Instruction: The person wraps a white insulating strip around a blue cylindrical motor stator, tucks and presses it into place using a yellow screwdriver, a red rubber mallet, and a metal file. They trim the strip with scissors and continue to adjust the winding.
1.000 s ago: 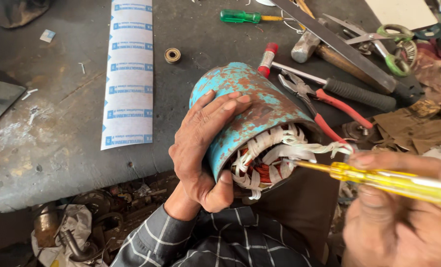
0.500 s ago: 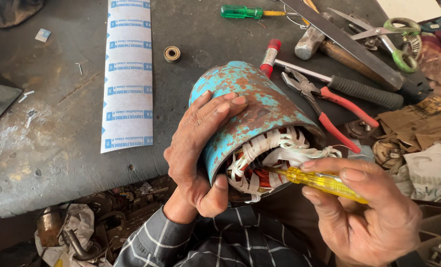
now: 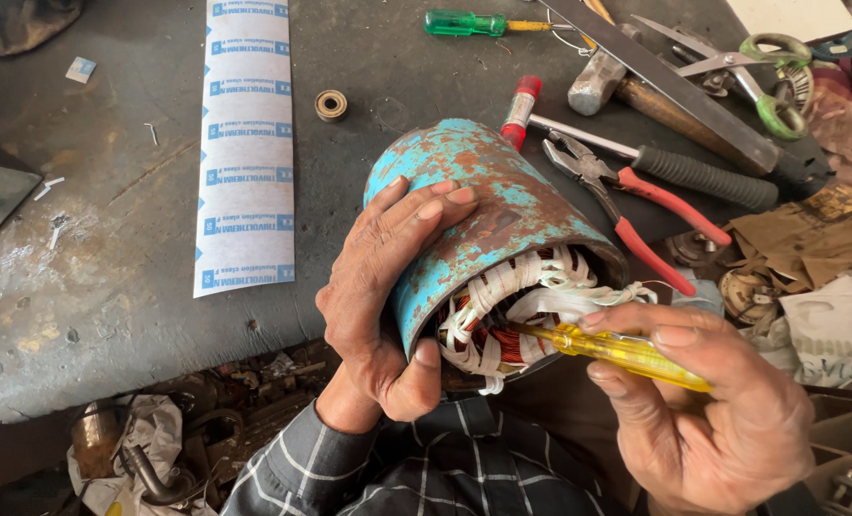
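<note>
My left hand (image 3: 388, 287) grips a rusty, blue-painted motor stator (image 3: 488, 215) by its casing, open end tilted toward me. Copper windings bound with white tape (image 3: 517, 296) show inside the opening. My right hand (image 3: 698, 401) holds a yellow-handled screwdriver (image 3: 626, 352), its shaft pushed in among the windings at the lower edge of the opening. The tip is hidden by the coils.
A white strip of printed insulation paper (image 3: 247, 143) lies on the dark workbench (image 3: 110, 239), with a small bearing (image 3: 330, 104) beside it. Red-handled pliers (image 3: 636, 205), a hammer (image 3: 636, 96), a green screwdriver (image 3: 469, 22), scissors (image 3: 741, 62) and scraps crowd the right side.
My right hand moved left and brought the screwdriver from outside the stator into its windings. My left hand kept its grip on the casing, tilting it slightly.
</note>
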